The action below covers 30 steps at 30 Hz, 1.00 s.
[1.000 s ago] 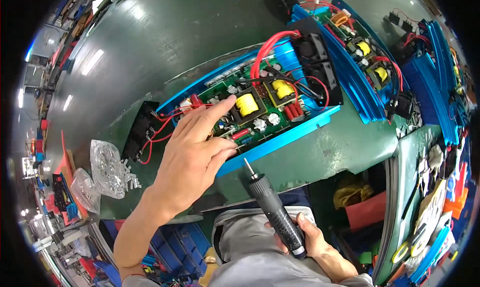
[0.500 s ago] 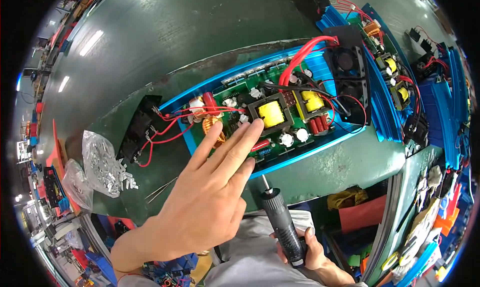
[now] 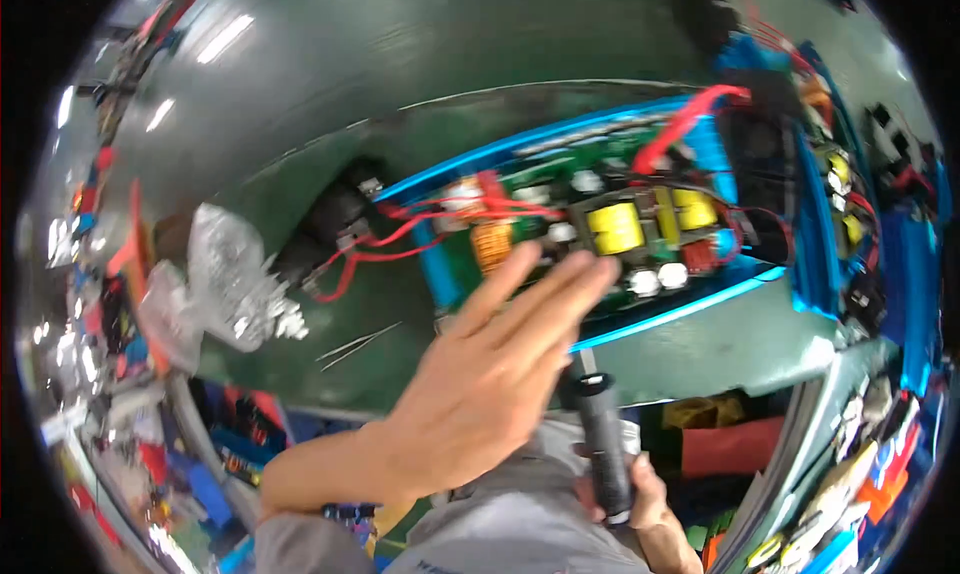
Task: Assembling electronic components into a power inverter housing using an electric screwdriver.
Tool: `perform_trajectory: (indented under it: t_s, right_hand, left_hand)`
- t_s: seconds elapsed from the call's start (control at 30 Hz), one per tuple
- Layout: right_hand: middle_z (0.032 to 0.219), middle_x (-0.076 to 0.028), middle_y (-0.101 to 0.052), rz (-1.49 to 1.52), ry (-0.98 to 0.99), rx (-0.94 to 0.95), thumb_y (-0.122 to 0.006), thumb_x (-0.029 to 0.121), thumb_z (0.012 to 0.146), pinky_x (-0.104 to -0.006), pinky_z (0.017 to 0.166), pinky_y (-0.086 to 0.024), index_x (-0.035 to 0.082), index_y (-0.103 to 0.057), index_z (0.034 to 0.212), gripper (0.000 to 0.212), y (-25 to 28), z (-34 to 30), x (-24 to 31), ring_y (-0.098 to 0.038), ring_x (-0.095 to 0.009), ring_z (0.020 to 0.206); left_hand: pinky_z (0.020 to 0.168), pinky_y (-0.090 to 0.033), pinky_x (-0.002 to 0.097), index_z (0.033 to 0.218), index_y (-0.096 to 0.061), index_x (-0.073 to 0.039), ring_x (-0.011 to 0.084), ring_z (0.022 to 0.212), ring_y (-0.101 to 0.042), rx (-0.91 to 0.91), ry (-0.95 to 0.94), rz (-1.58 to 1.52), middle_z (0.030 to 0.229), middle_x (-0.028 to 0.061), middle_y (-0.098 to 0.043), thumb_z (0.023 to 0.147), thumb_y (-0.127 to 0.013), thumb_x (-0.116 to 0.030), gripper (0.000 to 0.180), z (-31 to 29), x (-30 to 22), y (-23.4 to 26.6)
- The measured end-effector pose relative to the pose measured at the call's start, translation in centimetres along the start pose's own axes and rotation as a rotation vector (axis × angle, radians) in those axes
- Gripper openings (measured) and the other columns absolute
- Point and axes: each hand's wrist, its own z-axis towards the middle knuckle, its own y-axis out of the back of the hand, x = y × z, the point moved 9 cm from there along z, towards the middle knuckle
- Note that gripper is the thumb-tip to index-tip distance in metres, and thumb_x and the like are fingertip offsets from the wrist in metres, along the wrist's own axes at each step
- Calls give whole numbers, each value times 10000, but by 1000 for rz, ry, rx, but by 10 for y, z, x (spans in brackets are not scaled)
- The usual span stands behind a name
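Observation:
A blue metal case (image 3: 445,274) lies on the bench with a green circuit board in it, carrying yellow-wound transformers (image 3: 614,229) and a copper-coloured coil (image 3: 492,246). Over the near edge of the case stretches my left hand (image 3: 490,394), fingers out and slightly spread, holding nothing; whether the fingertips touch the board is unclear. My right hand (image 3: 648,494) is wrapped round a black electric screwdriver (image 3: 603,444) below the case. The screwdriver's bit points up at the case's near wall. Red wires run from the board to a black end panel (image 3: 335,219) at the left.
Clear plastic bags (image 3: 225,274) of small metal parts lie at the left, some parts spilled. Tweezers (image 3: 358,344) rest near the bench's front edge. A black fan panel (image 3: 765,164) stands at the case's right end. Other blue cases (image 3: 905,284) crowd the right.
The view has shifted, so the bench and case sit farther right in the picture, with some blur. My left hand remains over the board's near side; my right hand keeps hold of the screwdriver.

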Motion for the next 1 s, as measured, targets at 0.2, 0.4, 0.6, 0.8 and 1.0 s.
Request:
perform_trajectory:
  t_s: [0.2, 0.4, 0.6, 0.8, 1.0]
  right_hand:
    - [505, -96, -507, -24, 178, -100, -246, 748, 968, -306, 387, -361, -40, -522, 1287, 894, 11, -4, 18, -439, -190, 390]
    - [639, -54, -556, -258, 372, -332, -237, 693, 1002, -250, 446, -391, -29, -509, 1293, 825, 39, -17, 11, -505, -122, 479]
    - [667, -55, -569, -102, 380, -396, -240, 684, 1003, -250, 450, -407, -11, -524, 1304, 809, 39, -15, -2, -532, -126, 519]
    - [804, -37, -619, -485, 308, -256, -260, 620, 1027, -294, 670, -446, 35, -553, 1272, 699, 27, -13, -3, -557, -148, 700]
    - [801, -160, -623, -684, 439, -191, -380, 328, 1085, -380, 684, -487, 42, -465, 1408, 440, -1, -17, 21, -641, -295, 715]
  left_hand:
    - [1208, -258, 548, 995, -685, 94, 352, 1381, -456, -255, -150, 154, 1431, 228, -515, 825, -614, -80, 253, -4, -3, 7]
    - [808, -526, 410, 1093, -678, -70, 321, 937, -663, -592, 413, 314, 1073, 115, -694, 910, -669, -53, 185, -147, 68, 82]
    - [772, -497, 288, 1031, -724, -19, 193, 821, -640, -661, 873, 162, 950, 104, -676, 907, -722, -101, 149, -228, 151, 70]
    - [764, -499, 292, 1064, -691, -6, 150, 822, -620, -578, 855, 224, 932, 81, -668, 950, -692, -160, 192, -242, 171, 74]
    - [789, -505, 286, 1168, -615, 20, 133, 856, -652, -588, 757, 99, 951, 82, -695, 1028, -591, -196, 259, -206, 169, 96]
